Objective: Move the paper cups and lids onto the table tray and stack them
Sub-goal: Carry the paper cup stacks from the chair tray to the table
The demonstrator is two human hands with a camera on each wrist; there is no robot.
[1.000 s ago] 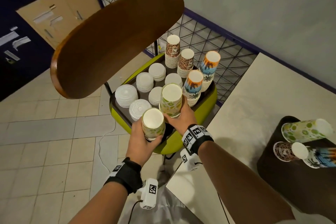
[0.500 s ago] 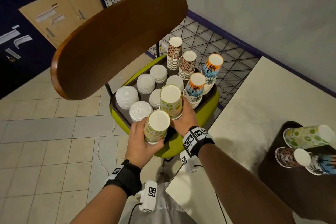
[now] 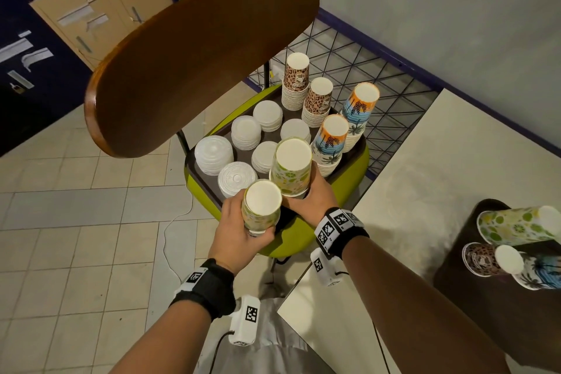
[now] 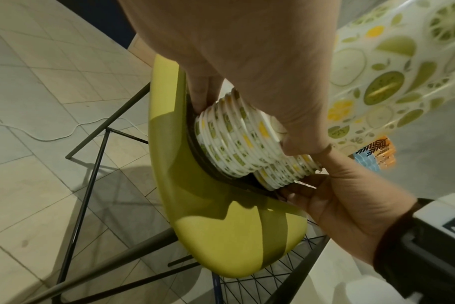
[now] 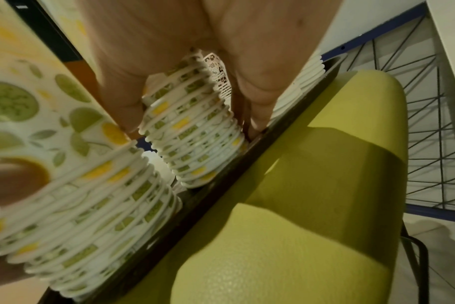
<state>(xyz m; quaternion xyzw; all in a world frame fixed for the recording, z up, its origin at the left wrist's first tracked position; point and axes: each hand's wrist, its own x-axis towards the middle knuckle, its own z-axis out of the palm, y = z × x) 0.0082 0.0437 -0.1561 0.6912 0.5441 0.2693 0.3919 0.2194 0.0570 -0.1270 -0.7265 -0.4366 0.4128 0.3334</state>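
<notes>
A tray (image 3: 194,170) sits on a chair seat (image 3: 291,240), w/ the chair back (image 3: 194,64) above and behind-left. On the tray: lid stacks (image 3: 246,132) at left, cup stacks (image 3: 329,143) at right and rear. At the near edge, left hand (image 3: 235,234) holds one cup stack (image 3: 261,209); right hand (image 3: 312,194) holds another (image 3: 291,167) just behind. A table (image 3: 440,161) stands to the right, w/ a 2nd tray (image 3: 473,297) bearing cups (image 3: 516,225).
</notes>
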